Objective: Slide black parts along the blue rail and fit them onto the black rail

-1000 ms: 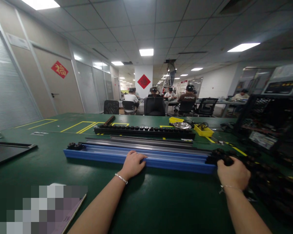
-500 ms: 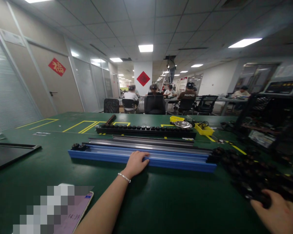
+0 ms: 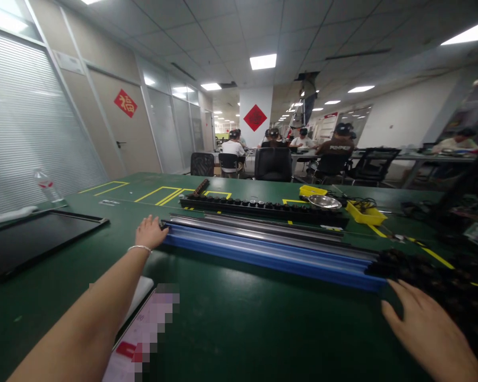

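Note:
A long blue channel-shaped rail [image 3: 263, 254] lies across the green table in front of me. My left hand [image 3: 150, 232], with a bracelet at the wrist, is at its left end, fingers bent around a small black part [image 3: 163, 225], mostly hidden. At the rail's right end is my right hand [image 3: 418, 313], thumb and fingers apart, with only dark green showing in the gap. Its fingertips come close to the rail end; contact is unclear. Beyond the hand lies a heap of small black parts [image 3: 402, 262], reaching over the rail's right end.
Behind the rail are metal strips [image 3: 247, 228] and a black rail with knob-like parts [image 3: 263, 206]. Yellow bins [image 3: 365, 215] and a metal dish [image 3: 324, 201] stand farther back. A black tray [image 3: 43, 239] lies left; a phone [image 3: 143, 329] is near my left forearm. People sit beyond.
My left hand has moved from the rail's middle to its left end. My right hand has moved from the black heap to the rail's right end. The view has turned left.

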### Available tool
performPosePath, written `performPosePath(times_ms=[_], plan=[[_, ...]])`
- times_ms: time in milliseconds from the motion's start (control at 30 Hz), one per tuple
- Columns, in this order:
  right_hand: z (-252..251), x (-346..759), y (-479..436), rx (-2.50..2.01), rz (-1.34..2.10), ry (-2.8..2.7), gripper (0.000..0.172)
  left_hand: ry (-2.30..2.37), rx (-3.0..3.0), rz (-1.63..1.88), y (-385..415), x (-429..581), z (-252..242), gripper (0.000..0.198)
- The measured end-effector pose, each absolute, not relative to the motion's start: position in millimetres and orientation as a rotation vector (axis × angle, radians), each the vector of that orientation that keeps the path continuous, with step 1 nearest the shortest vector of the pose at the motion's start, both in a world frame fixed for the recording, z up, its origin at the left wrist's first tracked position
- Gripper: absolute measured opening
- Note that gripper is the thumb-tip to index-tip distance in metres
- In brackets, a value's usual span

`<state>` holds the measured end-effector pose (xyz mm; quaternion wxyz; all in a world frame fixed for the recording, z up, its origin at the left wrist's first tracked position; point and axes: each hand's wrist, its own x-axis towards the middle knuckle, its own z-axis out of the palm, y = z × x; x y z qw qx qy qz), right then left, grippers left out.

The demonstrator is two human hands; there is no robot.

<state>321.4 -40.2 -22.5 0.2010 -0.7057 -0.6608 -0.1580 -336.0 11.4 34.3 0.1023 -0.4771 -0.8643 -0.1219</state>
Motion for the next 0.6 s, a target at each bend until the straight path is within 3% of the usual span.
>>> performPosePath(times_ms=[100, 433, 600], plan=[[-17.1, 281.1, -21.7, -1.955, -0.457, -1.951, 0.063, -2.598, -1.472, -0.318, 4.9, -345.3, 26.7, 0.061], [-40.9, 252.1, -11.4, -1.968, -0.462, -1.933, 0.053, -2.623, -1.342, -0.488, 4.2, -317.7, 20.5, 0.05], [-35.3, 248.2, -13.8, -1.998, -0.471, -1.928, 0.051, -2.772, -1.168, -0.633, 14.0, -311.7, 23.1, 0.062]])
